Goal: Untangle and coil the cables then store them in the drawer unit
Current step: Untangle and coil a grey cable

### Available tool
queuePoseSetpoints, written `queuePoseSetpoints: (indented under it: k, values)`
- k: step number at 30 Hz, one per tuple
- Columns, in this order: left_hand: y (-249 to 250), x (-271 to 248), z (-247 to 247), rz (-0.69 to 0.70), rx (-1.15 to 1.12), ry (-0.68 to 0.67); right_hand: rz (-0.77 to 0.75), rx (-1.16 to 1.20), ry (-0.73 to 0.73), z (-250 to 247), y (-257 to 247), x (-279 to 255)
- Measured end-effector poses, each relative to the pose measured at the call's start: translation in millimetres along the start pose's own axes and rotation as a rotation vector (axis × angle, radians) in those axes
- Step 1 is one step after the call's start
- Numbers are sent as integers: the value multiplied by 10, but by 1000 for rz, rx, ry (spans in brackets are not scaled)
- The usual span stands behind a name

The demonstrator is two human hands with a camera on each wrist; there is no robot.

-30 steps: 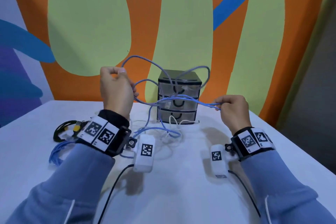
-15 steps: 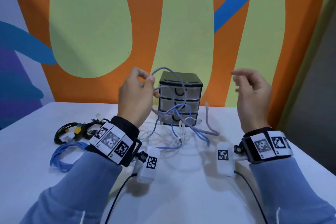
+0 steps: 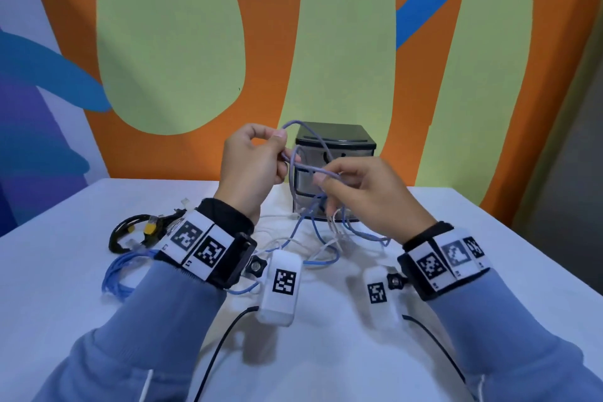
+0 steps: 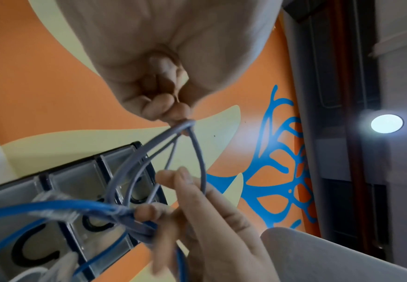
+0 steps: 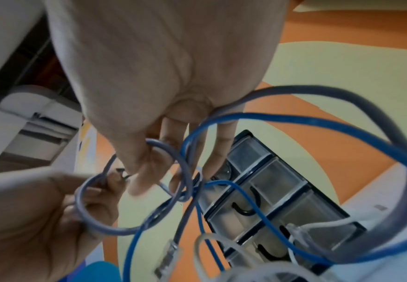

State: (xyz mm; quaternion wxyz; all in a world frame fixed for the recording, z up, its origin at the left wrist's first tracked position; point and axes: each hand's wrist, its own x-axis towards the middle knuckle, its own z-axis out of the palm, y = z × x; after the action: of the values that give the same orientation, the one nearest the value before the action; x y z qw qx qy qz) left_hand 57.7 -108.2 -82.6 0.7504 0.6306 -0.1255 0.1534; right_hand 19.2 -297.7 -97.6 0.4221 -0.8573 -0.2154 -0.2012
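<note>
Hands raised together above the middle of the surface, in front of the drawer unit (image 3: pixel 336 173) that stands at the far edge. The left hand (image 3: pixel 249 170) pinches loops of a lilac cable (image 3: pixel 306 167) between thumb and fingertips, its grip clamped on the gathered turns so the coil keeps its shape. The right hand (image 3: pixel 365 192) pinches the same cable just beside it, thumb against forefinger, seemingly feeding the next turn across. From the right wrist view, a blue cable (image 5: pixel 258 198) crosses through the lilac loop, so the two look knotted together; holding them high probably lets the loose ends hang and shows where they cross. Below, the free lengths trail down onto the surface with thin white cables (image 3: pixel 326 245) in front of the unit. Toward the left edge lie a coiled blue bundle (image 3: pixel 120 274) and a black cable (image 3: pixel 124 235) with a yellow part, set aside, apparently awaiting storage. All three drawers look closed, so nothing appears stored yet.
</note>
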Motion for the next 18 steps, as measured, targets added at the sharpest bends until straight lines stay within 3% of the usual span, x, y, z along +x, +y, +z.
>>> queuePoseSetpoints:
  k: [4, 8, 10, 12, 15, 18]
  values:
    - [24, -52, 15, -48, -52, 29, 41, 116, 47, -10, -16, -35]
    - [129, -174, 22, -74, 62, -367, 57, 158, 83, -44, 18, -27]
    - [116, -186, 19, 13, 140, -442, 90, 207, 113, -85, 46, -23]
    - [83, -138, 9, 70, 109, -281, 110, 305, 197, -151, 73, -16]
    - [43, -60, 4, 23, -15, 3, 152, 539, 381, -245, 103, 23]
    - [-8, -29, 25, -46, -117, 141, 174, 773, 558, -277, 99, 34]
